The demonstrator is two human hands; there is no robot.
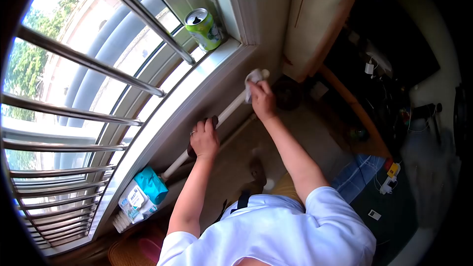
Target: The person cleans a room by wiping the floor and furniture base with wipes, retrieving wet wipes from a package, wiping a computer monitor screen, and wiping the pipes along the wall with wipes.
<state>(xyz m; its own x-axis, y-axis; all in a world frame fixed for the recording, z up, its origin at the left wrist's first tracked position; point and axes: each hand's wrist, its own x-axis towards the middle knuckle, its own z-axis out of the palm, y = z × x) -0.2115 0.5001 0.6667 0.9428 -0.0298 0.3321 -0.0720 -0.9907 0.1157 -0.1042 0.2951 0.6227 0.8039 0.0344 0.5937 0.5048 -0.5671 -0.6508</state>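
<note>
A white pipe [231, 108] runs slantwise along the wall below the window sill. My right hand [263, 101] pinches a crumpled white cloth [253, 80] against the pipe near its upper end; whether it is cloth or tissue is hard to tell. Lower down, my left hand [204, 140], with a ring on one finger, is closed over a dark brown piece [215, 121] on the pipe. Most of that piece is hidden under the hand, so its kind does not show.
An opened green drink can [204, 32] stands on the window sill [167, 96], beside metal window bars [93, 64]. A teal and clear plastic pack [150, 187] sits near the pipe's lower end. At right are a wooden edge [354, 111], cables and a charger [389, 182].
</note>
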